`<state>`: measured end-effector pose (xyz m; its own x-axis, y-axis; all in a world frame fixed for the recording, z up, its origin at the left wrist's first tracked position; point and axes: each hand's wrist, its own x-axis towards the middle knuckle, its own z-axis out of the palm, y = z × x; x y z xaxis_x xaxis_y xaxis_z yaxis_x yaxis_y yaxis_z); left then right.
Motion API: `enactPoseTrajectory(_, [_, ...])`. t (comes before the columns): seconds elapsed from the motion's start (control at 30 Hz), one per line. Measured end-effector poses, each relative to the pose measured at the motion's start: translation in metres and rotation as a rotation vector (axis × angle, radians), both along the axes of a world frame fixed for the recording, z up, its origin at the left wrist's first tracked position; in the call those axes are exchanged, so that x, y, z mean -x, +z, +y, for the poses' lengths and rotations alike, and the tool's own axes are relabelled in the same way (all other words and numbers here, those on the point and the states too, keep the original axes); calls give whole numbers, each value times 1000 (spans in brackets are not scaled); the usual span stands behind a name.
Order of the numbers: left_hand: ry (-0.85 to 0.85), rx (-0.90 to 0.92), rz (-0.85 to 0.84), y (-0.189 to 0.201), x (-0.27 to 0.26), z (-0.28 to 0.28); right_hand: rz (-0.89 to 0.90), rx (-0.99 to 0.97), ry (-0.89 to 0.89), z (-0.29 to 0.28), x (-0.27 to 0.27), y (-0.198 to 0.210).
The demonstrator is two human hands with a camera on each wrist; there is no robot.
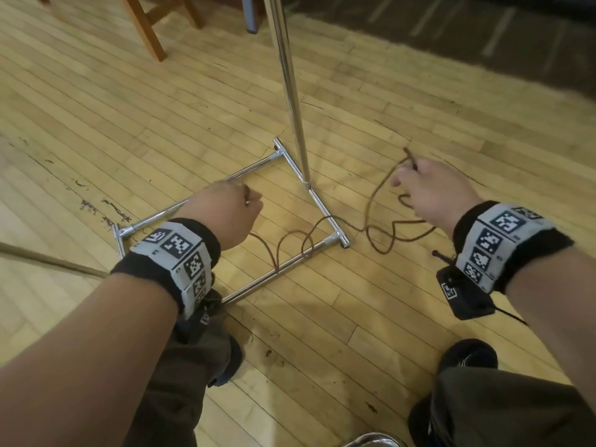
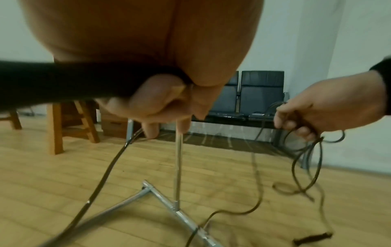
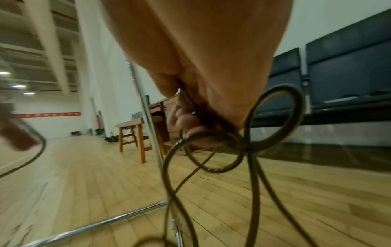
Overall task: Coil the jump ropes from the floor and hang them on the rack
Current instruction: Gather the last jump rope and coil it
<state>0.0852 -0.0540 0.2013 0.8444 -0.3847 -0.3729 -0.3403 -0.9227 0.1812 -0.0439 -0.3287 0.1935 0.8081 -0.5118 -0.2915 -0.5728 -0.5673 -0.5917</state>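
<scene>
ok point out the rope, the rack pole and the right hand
rope point(image 1: 371, 204), head view, on the strand hanging from the right hand
rack pole point(image 1: 292, 91), head view, on the middle of the upright
right hand point(image 1: 432, 188), head view, on the back of the hand

This looks like a big sports hall or gym. A wide wooden plank floor point(image 1: 371, 317) spreads out under the hands. Past them, a row of dark seats point(image 2: 261, 93) stands by a white wall point(image 3: 93, 70). The ceiling point(image 3: 31, 50) is very high, with round lights point(image 3: 19, 86).
</scene>
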Motion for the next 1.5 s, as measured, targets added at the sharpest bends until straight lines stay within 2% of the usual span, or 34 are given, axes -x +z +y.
enactPoseTrajectory(0.13, [101,488,166,13,20,-20,79,-12,313,35,3,13])
enactPoseTrajectory(0.2, [23,600,196,18,30,-29,45,-29,397,49,3,21])
enactPoseTrajectory(0.3, [-178,583,271,19,41,-39,-58,-90,439,60,5,30])
enactPoseTrajectory(0.47, [-176,627,263,17,33,-39,-76,-132,429,49,7,29])
enactPoseTrajectory(0.6, [-29,687,109,17,19,-29,57,-16,476,29,10,3])
enactPoseTrajectory(0.8, [368,731,-143,25,-11,-6,460,109,440,-12,31,-37])
enactPoseTrajectory(0.87, [422,671,-164,28,-18,2,551,152,426,-19,37,-40])
enactPoseTrajectory(0.97, [349,498,-69,25,-11,-5,480,168,420,-10,29,-25])
enactPoseTrajectory(1.07, [160,516,70,23,15,-27,355,97,472,15,15,1])
enactPoseTrajectory(1.2, [-172,498,288,22,45,-48,111,-49,525,45,11,30])
enactPoseTrajectory(1.27, [-254,501,337,23,47,-52,21,-74,516,50,11,36])
enactPoseTrajectory(1.4, [-179,611,304,19,37,-53,-20,-113,461,41,14,31])
enactPoseTrajectory(1.5, [-135,605,182,14,34,-54,40,-77,462,32,14,20])
